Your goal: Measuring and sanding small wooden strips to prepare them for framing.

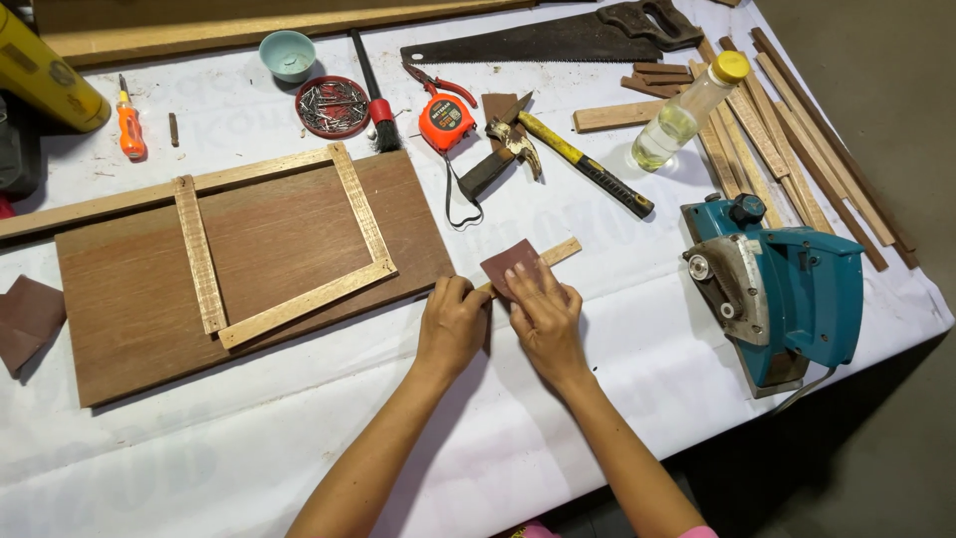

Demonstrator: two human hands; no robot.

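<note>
My left hand point(453, 324) pins the near end of a thin wooden strip point(561, 251) to the white table cover. My right hand point(545, 319) presses a brown piece of sandpaper point(506, 267) onto the middle of that strip. The strip's far end pokes out past the sandpaper toward the upper right. Just left of my hands lies a brown board point(139, 309) with a frame of pale wooden strips point(299, 304) on top of it.
A teal electric planer point(797, 294) sits at the right. Behind my hands lie a hammer point(558, 149), an orange tape measure point(445, 122), pliers, a brush, a dish of nails point(333, 106), a handsaw point(558, 40), a bottle point(687, 112) and several wood strips point(797, 130).
</note>
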